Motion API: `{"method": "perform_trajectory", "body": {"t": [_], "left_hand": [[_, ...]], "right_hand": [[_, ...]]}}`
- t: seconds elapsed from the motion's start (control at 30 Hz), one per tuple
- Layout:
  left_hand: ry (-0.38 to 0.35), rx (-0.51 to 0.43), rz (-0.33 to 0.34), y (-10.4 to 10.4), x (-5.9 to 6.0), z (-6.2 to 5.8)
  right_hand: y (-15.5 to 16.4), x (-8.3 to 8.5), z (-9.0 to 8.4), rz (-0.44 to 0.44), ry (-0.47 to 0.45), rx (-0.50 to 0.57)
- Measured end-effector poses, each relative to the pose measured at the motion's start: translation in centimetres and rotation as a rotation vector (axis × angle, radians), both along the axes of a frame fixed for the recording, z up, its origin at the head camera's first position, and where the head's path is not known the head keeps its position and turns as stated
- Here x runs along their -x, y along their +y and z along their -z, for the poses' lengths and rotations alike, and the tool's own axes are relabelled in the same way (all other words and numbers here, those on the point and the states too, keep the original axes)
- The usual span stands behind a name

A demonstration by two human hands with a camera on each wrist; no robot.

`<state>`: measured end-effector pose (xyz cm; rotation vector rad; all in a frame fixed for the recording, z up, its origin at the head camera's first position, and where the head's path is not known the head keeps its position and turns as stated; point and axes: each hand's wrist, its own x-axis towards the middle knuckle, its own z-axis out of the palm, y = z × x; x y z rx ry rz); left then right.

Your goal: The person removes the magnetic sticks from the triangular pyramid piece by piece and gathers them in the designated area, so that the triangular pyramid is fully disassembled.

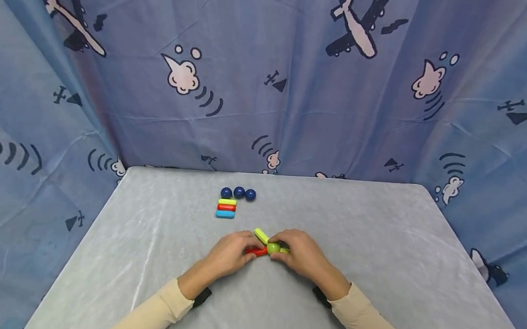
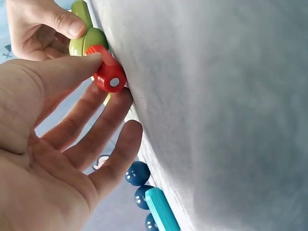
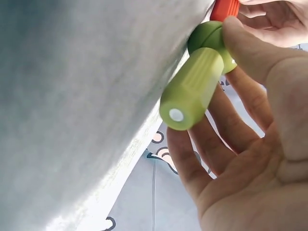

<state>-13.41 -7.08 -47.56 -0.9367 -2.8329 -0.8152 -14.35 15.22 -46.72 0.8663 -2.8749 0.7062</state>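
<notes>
At the middle of the grey table [image 1: 376,230], both hands meet over a small toy assembly. A green ball [image 1: 273,247] joins a red stick [image 1: 257,251], a yellow-green stick [image 1: 261,235] angling away, and a green stick [image 1: 285,250] under the right fingers. My left hand [image 1: 252,248] pinches the red stick [image 2: 109,77] between the thumb and a finger. My right hand [image 1: 279,249] grips the green ball [image 3: 207,36], thumb on top, with its fingers behind the green stick [image 3: 192,86].
Farther back lie three dark blue balls [image 1: 239,192] in a row. Just in front of them lie a yellow-green stick [image 1: 227,201], a red stick [image 1: 226,207] and a blue stick [image 1: 225,213] side by side. A blue aeroplane-print curtain [image 1: 267,85] surrounds the table.
</notes>
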Motion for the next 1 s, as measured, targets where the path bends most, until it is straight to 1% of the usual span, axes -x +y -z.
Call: {"method": "perform_trajectory", "body": {"t": [0.33,0.57,0.67,0.87,1.0], "left_hand": [[-0.095,-0.039,-0.042,-0.3,0.3,-0.1],[-0.072,0.02,-0.036,-0.2,0.4,0.0],[-0.08,0.027,-0.03,-0.3,0.4,0.1],[-0.143,0.0,-0.065,-1.6,0.1,-0.1],[-0.182,-0.008,-0.079,-2.6,-0.2,-0.3]], "right_hand": [[0.0,0.1,0.0,0.016,-0.001,0.0],[0.0,0.1,0.0,0.013,0.006,0.002],[0.0,0.2,0.0,0.013,0.009,0.0],[0.2,0.2,-0.1,0.011,-0.008,-0.014],[0.7,0.1,-0.3,0.027,-0.032,-0.024]]}}
